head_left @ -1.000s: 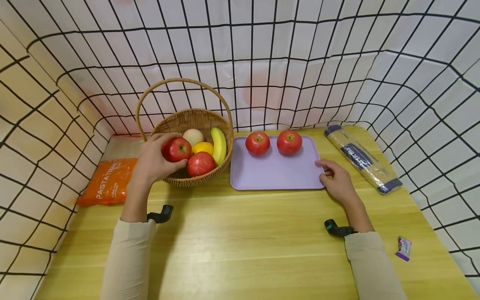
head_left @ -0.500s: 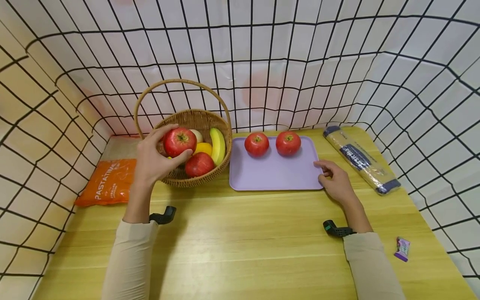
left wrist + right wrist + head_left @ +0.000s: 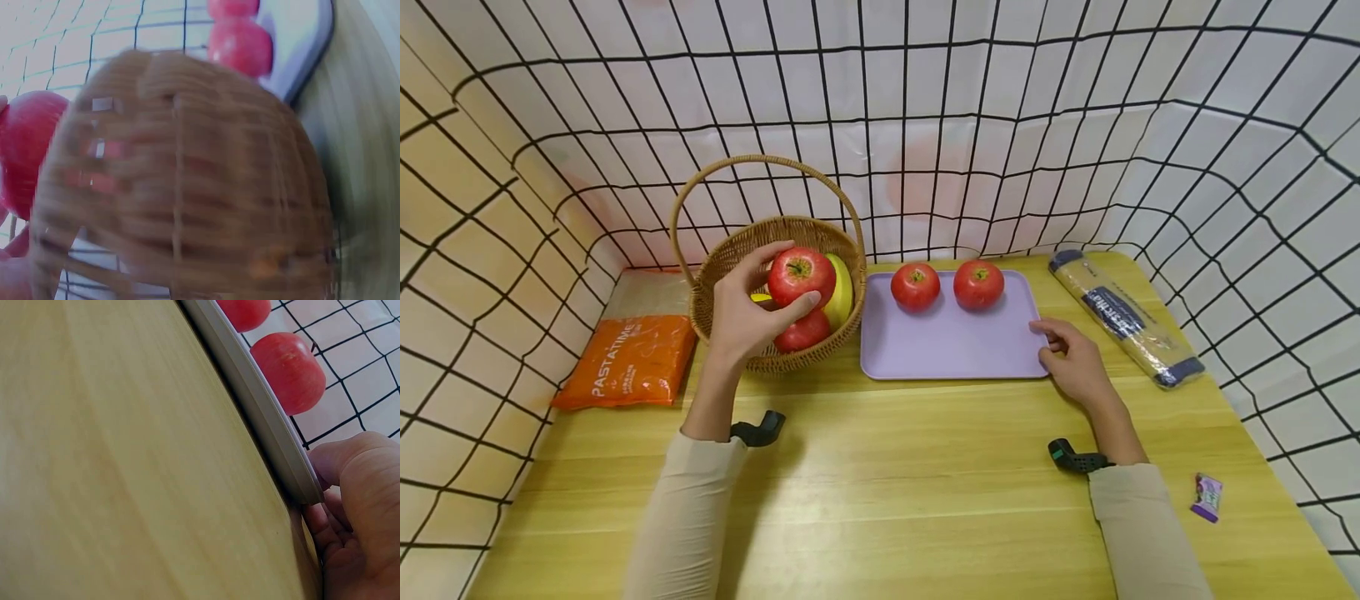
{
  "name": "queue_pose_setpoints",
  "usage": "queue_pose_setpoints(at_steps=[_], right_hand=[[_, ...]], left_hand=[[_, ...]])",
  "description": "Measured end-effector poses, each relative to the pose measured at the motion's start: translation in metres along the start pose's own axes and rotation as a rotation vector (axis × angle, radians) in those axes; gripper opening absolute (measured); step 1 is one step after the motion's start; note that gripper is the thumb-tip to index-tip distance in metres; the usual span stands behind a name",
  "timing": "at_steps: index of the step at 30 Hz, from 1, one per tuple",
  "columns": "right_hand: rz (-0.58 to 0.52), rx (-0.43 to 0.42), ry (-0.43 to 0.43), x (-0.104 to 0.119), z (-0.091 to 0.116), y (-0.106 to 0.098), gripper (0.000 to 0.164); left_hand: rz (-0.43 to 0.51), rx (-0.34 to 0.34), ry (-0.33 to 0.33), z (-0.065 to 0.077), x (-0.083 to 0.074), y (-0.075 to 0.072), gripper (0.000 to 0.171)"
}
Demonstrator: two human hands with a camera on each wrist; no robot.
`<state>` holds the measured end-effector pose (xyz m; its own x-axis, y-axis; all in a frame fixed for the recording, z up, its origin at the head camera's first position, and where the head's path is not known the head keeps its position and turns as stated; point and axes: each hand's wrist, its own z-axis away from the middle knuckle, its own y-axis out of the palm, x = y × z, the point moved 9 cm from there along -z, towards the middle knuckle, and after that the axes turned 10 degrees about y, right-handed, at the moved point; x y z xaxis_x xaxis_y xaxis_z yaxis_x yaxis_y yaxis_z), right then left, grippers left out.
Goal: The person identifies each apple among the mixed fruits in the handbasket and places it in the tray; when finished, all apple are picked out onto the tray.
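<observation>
My left hand [image 3: 745, 312] grips a red apple [image 3: 802, 277] between thumb and fingers, above the wicker basket [image 3: 775, 229]. Below that apple, another red apple [image 3: 803, 333] and a banana [image 3: 841, 293] lie in the basket; part of a yellow fruit [image 3: 761, 298] shows behind my fingers. In the left wrist view the held apple [image 3: 31, 147] is beyond the blurred basket wall [image 3: 206, 144]. Two red apples [image 3: 915, 287] stand along the back of the lilac tray [image 3: 955, 342]. My right hand [image 3: 1078, 367] pinches the tray's right edge, thumb on the rim [image 3: 269, 412].
An orange pasta bag [image 3: 632, 367] lies left of the basket. Right of the tray is a clear-and-blue noodle packet [image 3: 1123, 317]. A small purple wrapped sweet [image 3: 1207, 497] lies near the right edge. Black wire mesh [image 3: 925, 158] encloses the back and sides.
My left hand has lifted the red apple from among the fruit and carried it to the right, over the basket. My right hand stays at the tray's edge.
</observation>
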<state>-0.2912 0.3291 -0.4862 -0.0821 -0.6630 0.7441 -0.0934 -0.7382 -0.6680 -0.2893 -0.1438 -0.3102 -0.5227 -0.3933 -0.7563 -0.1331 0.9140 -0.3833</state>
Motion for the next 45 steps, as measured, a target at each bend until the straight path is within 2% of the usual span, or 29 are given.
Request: queue_pose_setpoints(at_steps=[4,8,15,24,33,39,45], right_hand=[[-0.007,0.003,0.002,-0.001,0.0,0.001,0.048],[-0.01,0.006,0.005,-0.003,0.001,0.002,0.048],[-0.012,0.009,0.004,-0.003,0.0,0.001,0.048],[0.003,0.008,0.0,-0.003,-0.001,0.001,0.047],[0.002,0.01,-0.006,-0.001,-0.001,0.001,0.047],[0.002,0.014,-0.006,-0.002,-0.002,0.002,0.047],[0.001,0.009,-0.012,-0.002,-0.002,0.001,0.048]], left_hand=[[0.058,0.011,0.016,-0.001,-0.023,0.015,0.059],[0.103,0.049,0.036,-0.002,-0.031,0.035,0.061],[0.187,0.121,0.054,-0.003,-0.016,0.078,0.07],[0.158,0.176,0.108,0.003,-0.019,0.116,0.068],[0.138,0.274,0.068,0.014,-0.008,0.156,0.069],[0.061,0.323,0.045,0.022,0.006,0.174,0.07],[0.025,0.349,-0.003,0.028,0.023,0.188,0.07]])
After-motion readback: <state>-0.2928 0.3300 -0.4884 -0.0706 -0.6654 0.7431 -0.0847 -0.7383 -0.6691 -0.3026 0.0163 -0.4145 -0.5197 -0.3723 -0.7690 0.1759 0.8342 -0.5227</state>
